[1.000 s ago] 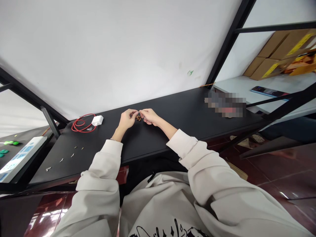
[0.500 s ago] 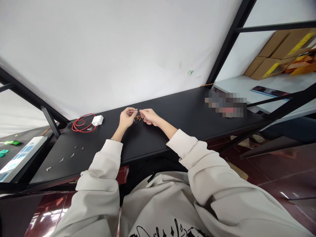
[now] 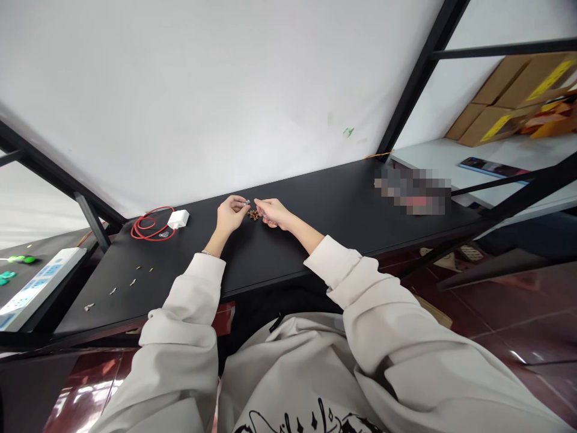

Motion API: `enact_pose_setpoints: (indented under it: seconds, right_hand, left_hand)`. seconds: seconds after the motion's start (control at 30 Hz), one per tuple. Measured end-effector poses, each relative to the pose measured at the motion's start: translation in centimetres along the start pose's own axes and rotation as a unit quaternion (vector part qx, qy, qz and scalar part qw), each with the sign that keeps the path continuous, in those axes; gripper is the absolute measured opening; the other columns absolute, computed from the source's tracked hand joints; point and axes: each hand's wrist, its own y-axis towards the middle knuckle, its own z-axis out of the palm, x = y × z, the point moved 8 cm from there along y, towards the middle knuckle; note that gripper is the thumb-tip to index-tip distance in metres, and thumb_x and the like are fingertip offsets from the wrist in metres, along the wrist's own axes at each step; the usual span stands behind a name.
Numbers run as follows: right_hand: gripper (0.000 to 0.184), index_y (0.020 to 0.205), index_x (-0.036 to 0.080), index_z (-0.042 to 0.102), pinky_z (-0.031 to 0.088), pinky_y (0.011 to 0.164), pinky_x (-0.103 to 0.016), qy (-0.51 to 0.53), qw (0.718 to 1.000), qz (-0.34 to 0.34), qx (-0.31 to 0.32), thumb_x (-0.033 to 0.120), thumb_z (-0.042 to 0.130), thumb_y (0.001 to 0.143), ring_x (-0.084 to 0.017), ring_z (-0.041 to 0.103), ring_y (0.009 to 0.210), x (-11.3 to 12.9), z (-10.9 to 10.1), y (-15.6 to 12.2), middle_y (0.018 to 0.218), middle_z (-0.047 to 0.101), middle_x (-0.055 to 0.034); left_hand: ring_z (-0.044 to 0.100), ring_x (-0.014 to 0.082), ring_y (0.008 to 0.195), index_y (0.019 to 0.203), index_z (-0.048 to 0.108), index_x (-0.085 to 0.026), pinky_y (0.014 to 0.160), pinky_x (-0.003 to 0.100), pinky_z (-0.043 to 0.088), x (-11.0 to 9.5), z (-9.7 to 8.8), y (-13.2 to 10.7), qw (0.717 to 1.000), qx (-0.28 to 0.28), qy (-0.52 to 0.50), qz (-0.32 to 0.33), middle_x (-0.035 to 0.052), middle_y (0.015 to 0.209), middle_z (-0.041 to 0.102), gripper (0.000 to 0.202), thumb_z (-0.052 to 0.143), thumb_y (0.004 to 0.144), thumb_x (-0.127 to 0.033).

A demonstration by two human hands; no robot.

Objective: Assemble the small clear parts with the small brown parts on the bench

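Observation:
My left hand (image 3: 231, 214) is closed in a pinch above the black tabletop (image 3: 288, 258). A small shiny, silvery or clear piece (image 3: 247, 202) shows at its fingertips; its kind is too small to make out. Close by on the right is my right hand (image 3: 273, 214), its thumb and forefinger pressed together and the other fingers curled. Something clear and glinting peeks out beneath those curled fingers, mostly hidden. A little heap of brown pellet-like bits (image 3: 253, 215) lies on the table between the two hands.
Left on the tabletop are a red cable (image 3: 148, 239) and a white charger plug (image 3: 178, 219). Several tiny scraps (image 3: 113, 291) lie nearer the left edge. A white power strip (image 3: 42, 290) stands beyond that edge. To the right sits a blurred-out object (image 3: 412, 191), near a black frame post (image 3: 417, 78).
My left hand has shifted slightly left, so the gap between the fingertips of both hands is a bit wider. The right hand stays almost where it was.

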Motion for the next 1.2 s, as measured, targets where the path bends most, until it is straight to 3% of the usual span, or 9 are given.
enact_pose_setpoints:
  seconds: [0.13, 0.37, 0.73, 0.87, 1.03, 1.2]
  right_hand:
    - [0.042, 0.066, 0.018, 0.048, 0.017, 0.026, -0.016, 0.003, 1.000, 0.001, -0.018, 0.042, 0.059, 0.099, -0.004, 0.039, 0.036, 0.0, -0.3, 0.0, 0.059, 0.045, 0.0020]
    - [0.042, 0.067, 0.018, 0.048, 0.017, 0.026, -0.016, -0.001, 1.000, 0.000, -0.019, 0.042, 0.058, 0.099, -0.005, 0.040, 0.037, 0.0, -0.3, 0.0, 0.060, 0.045, 0.0016]
    - [0.042, 0.067, 0.018, 0.049, 0.018, 0.027, -0.016, 0.002, 1.000, 0.008, -0.014, 0.046, 0.059, 0.098, -0.005, 0.040, 0.037, -0.5, -0.4, 0.4, 0.058, 0.043, 0.0029]
    - [0.042, 0.069, 0.018, 0.050, 0.018, 0.028, -0.017, 0.005, 1.000, 0.016, -0.019, 0.045, 0.058, 0.099, -0.005, 0.039, 0.038, -0.4, -0.4, 0.3, 0.059, 0.044, 0.0029]
    - [0.038, 0.074, 0.017, 0.053, 0.020, 0.028, -0.018, 0.026, 0.999, 0.039, -0.012, 0.044, 0.055, 0.101, -0.006, 0.040, 0.038, -0.4, -0.4, 0.1, 0.060, 0.047, 0.0023]
    - [0.035, 0.083, 0.015, 0.056, 0.022, 0.029, -0.015, 0.129, 0.987, 0.091, 0.026, 0.041, 0.048, 0.104, -0.006, 0.042, 0.039, -0.9, 0.1, 0.2, 0.060, 0.049, 0.0023]
  left_hand:
    - [0.070, 0.0186, 0.070, 0.089, 0.069, -0.020, 0.073, 0.031, 0.054, 0.9, -0.3, 0.4, 0.996, 0.019, 0.091, -0.012, 0.0045, 0.082, 0.076, 0.021, 0.077, 0.070, -0.025]
    - [0.072, 0.0204, 0.072, 0.088, 0.070, -0.021, 0.074, 0.033, 0.055, 2.1, 0.0, 0.6, 0.993, 0.039, 0.102, -0.037, 0.0049, 0.082, 0.077, 0.021, 0.078, 0.069, -0.026]
    - [0.065, 0.0187, 0.065, 0.087, 0.075, -0.021, 0.071, 0.033, 0.052, 0.8, -0.7, 0.4, 0.989, 0.001, 0.151, -0.011, 0.0050, 0.079, 0.075, 0.022, 0.075, 0.077, -0.040]
    - [0.066, 0.0173, 0.066, 0.094, 0.075, -0.020, 0.069, 0.031, 0.053, 0.5, -0.1, 0.2, 0.996, 0.010, 0.085, 0.008, 0.0047, 0.080, 0.074, 0.026, 0.073, 0.078, -0.040]
    - [0.069, 0.0177, 0.074, 0.100, 0.072, -0.017, 0.070, 0.030, 0.056, -1.5, 1.4, -0.7, 0.997, 0.041, -0.007, 0.064, 0.0066, 0.085, 0.074, 0.031, 0.075, 0.076, -0.038]
    - [0.070, 0.0188, 0.078, 0.096, 0.069, -0.017, 0.066, 0.029, 0.056, -2.8, 1.6, -1.4, 0.997, 0.035, -0.020, 0.062, 0.0084, 0.091, 0.075, 0.034, 0.077, 0.076, -0.043]
